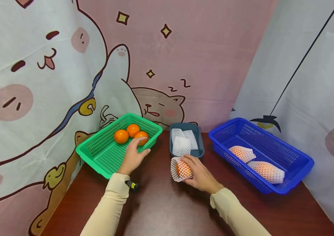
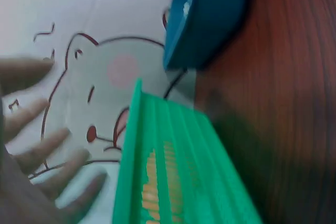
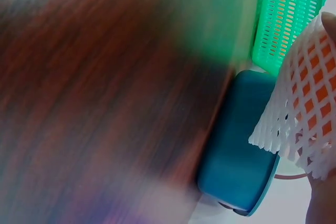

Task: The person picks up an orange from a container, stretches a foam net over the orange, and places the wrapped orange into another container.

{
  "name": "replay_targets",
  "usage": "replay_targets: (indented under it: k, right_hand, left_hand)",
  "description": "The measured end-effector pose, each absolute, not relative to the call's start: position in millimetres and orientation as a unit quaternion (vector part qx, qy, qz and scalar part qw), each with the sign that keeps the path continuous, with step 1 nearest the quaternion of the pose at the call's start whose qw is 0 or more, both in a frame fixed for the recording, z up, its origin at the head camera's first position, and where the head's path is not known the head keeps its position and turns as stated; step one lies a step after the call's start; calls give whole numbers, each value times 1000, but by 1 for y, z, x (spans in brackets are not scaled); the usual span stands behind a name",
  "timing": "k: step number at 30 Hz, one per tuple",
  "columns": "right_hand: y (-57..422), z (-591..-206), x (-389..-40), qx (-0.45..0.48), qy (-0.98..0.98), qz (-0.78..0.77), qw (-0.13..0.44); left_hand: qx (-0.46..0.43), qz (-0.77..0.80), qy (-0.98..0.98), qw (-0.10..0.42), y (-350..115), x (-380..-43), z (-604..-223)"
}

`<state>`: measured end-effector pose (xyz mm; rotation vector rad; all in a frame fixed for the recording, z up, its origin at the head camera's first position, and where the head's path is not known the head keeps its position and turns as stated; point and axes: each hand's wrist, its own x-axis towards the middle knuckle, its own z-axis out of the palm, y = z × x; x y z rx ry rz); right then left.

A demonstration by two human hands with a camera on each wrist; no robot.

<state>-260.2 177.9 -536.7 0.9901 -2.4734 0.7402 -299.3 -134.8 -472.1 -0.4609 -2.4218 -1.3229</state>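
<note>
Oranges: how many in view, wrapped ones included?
6: three bare oranges in the green basket, one netted orange in the right grip, two netted oranges in the blue basket. Others could be hidden behind basket walls.

The dark red-brown table (image 1: 161, 209) is backed on the far side by pink cloth (image 1: 214, 49), printed with yellow stars (image 1: 166, 31) and a sleeping brown animal (image 1: 164, 105). At the left, a large white cat (image 1: 49, 82) with a gold bell (image 1: 87, 107) is shown; at the right, pale grey cloth (image 1: 317, 88) is crossed by a slanting black line (image 1: 306, 55).
</note>
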Motion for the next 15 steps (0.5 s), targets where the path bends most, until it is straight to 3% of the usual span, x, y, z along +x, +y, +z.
replay_targets:
  k: [6, 15]
  right_hand:
    - [179, -538, -259, 354, -879, 257, 190]
    - [180, -542, -260, 357, -875, 255, 206]
  left_hand:
    - [-88, -360, -920, 125, -155, -297, -480]
    - [-132, -323, -934, 75, -164, -297, -490]
